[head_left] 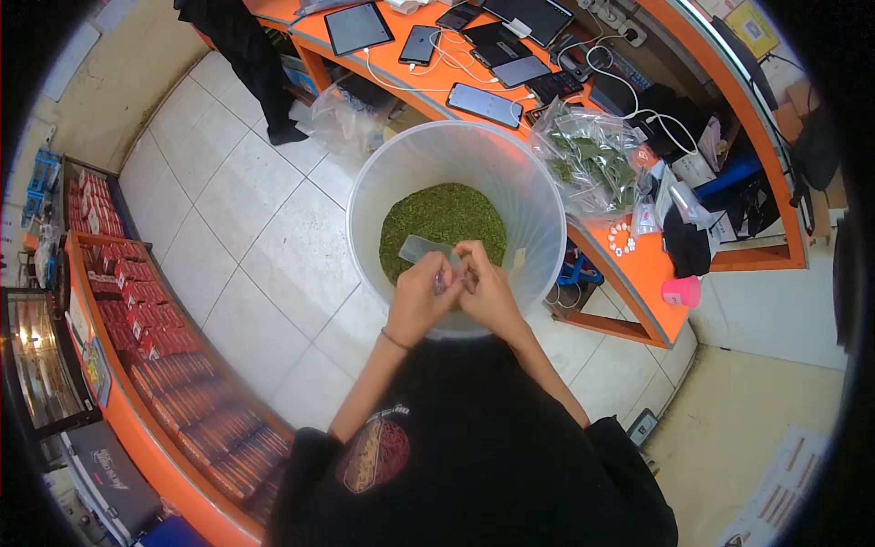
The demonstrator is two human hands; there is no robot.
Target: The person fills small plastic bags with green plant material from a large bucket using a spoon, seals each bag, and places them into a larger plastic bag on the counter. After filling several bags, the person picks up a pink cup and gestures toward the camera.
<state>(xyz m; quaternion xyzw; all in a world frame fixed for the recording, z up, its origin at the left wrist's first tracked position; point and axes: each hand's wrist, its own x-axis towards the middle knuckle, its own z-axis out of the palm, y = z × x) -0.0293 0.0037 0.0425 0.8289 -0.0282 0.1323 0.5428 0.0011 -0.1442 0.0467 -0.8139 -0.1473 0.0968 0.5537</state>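
Observation:
Both of my hands are together over the near side of a large translucent bucket (365, 210). Dried, chopped green leaves (447, 214) cover its bottom. My left hand (419, 299) is closed, its fingers gripping a small clear plastic bag (421, 248), whose flat, shiny end points toward the far left over the leaves. The fingers of my right hand (490, 290) pinch the crumpled edge of the same plastic, close beside the left fingertips. The part of the plastic inside the fists is hidden.
On an orange desk (652, 283) lie phones (485, 104), a tablet (358, 28), cables and a plastic bag of green leaves (592, 159). A pink cup (681, 292) stands at its corner. Red packets (146, 310) fill a left shelf. A person's leg (264, 82) shows beyond.

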